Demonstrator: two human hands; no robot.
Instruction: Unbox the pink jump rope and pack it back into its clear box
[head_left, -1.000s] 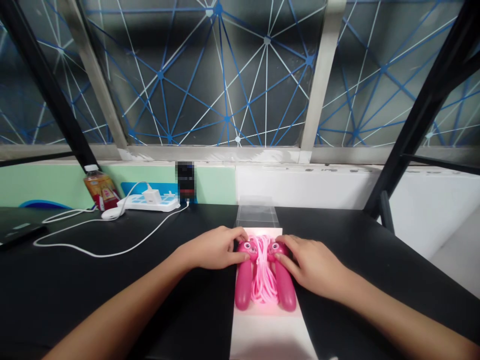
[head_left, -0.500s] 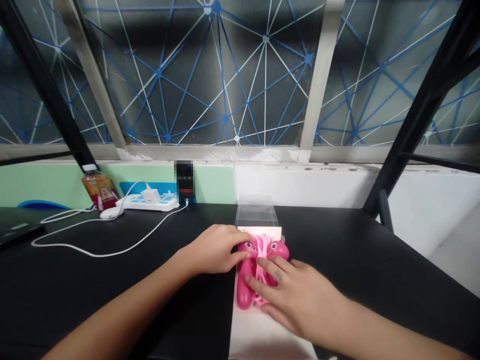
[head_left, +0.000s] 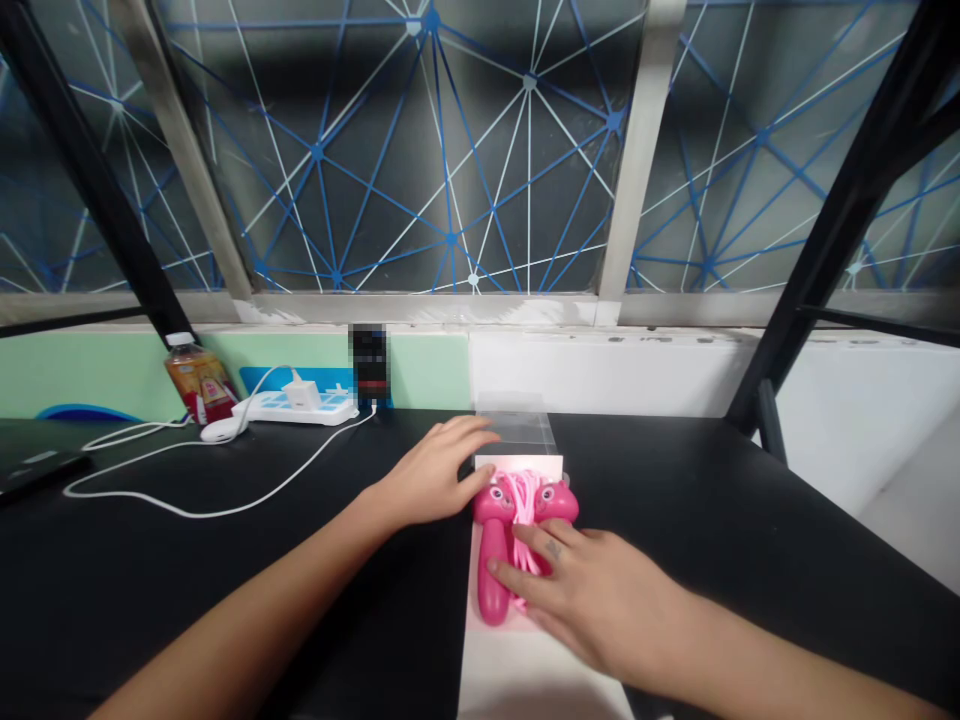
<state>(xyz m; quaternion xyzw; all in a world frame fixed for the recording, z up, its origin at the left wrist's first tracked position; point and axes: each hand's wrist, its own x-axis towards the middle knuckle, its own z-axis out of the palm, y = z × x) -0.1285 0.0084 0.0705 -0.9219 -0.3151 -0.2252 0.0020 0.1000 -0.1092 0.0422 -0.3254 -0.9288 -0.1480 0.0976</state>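
A pink jump rope (head_left: pixel 493 575) lies on a white card or sheet (head_left: pixel 499 675), its two handles side by side with faces at their far ends. The light pink cord is bundled between the handles. My right hand (head_left: pixel 607 595) rests across the right handle and the cord, fingers spread, hiding much of that handle. My left hand (head_left: pixel 435 472) is open just above the left handle's head, thumb near the head and fingers stretched over a clear plastic flap (head_left: pixel 517 432). Whether the left thumb touches the handle I cannot tell.
On the black table (head_left: pixel 720 560), a white power strip (head_left: pixel 262 405) with a plugged-in charger (head_left: pixel 301 394) stands at the back left. Nearby are a drink bottle (head_left: pixel 201 380), a blurred-out dark device (head_left: pixel 369 368) and a white cable (head_left: pixel 195 514). Black posts flank the table.
My left hand has lifted off the left handle's head and moved slightly away from me, its fingers opening. My right hand stays nearly in place on the jump rope.
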